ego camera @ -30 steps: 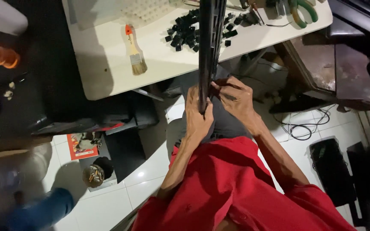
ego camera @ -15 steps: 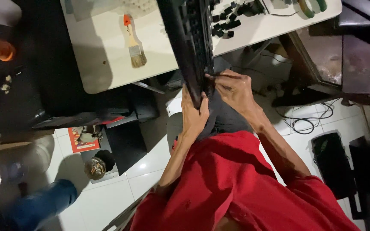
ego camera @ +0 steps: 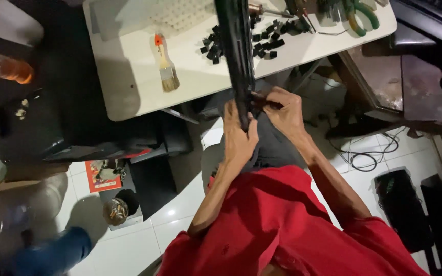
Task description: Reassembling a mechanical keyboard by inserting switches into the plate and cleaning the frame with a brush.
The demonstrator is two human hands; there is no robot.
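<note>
A black keyboard (ego camera: 235,46) stands on edge over my lap, its far end reaching above the white table (ego camera: 134,87). My left hand (ego camera: 239,140) grips its near end from the left side. My right hand (ego camera: 282,110) pinches a small black tool against the keyboard's right face near the bottom. Several loose black keycaps (ego camera: 262,41) lie scattered on the table on both sides of the keyboard.
A paintbrush with an orange handle (ego camera: 164,64) lies on the table left of the keycaps. Green-handled pliers (ego camera: 359,15) and a screwdriver (ego camera: 267,10) lie at the back right. Another keyboard (ego camera: 436,15) sits far right. Cables (ego camera: 364,153), a bottle (ego camera: 1,66) and a jar (ego camera: 114,210) surround me.
The keyboard has tilted and swung, its far end now leaning left. Both hands stayed at its near end, with my right hand still working on its face.
</note>
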